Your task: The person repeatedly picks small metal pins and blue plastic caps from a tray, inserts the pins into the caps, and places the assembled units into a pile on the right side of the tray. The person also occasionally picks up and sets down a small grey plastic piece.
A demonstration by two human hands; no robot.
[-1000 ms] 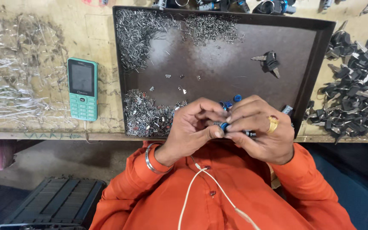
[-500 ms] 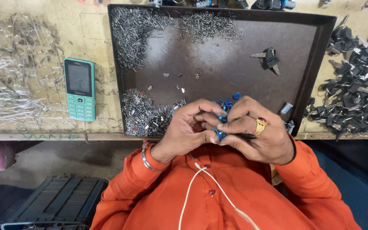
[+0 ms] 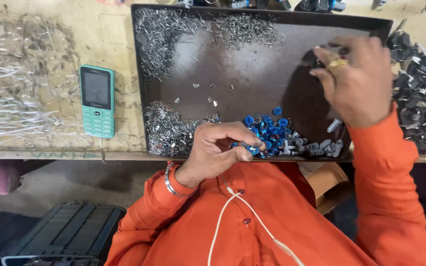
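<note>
While we are sitting at the worn wooden workbench (image 3: 50,59), we are pinching a small blue ring-capped metal part (image 3: 250,148) between thumb and forefinger of our left hand (image 3: 218,148), just over the near edge of the dark brown rectangular metal tray (image 3: 252,74). Our right hand (image 3: 358,79) is reaching up to the far right corner of that tray, fingers loosely curled over a small dark metal piece there; it is blurred, so we cannot tell whether it is gripping anything.

Judging from how things are lying, we are somewhere in the middle of the work. A heap of blue-capped cylinders (image 3: 269,130) and a few grey cylinders (image 3: 316,145) is sitting at the near rim beside our left hand, looking like finished or half-finished pieces. Plenty is waiting: thin silver pins (image 3: 161,34) are piled at the far left, tiny springs (image 3: 247,27) along the far side, more silvery bits (image 3: 166,130) at the near left, and black keys (image 3: 420,98) are heaped right of the tray. A teal push-button phone (image 3: 97,101) is lying to the left.
</note>
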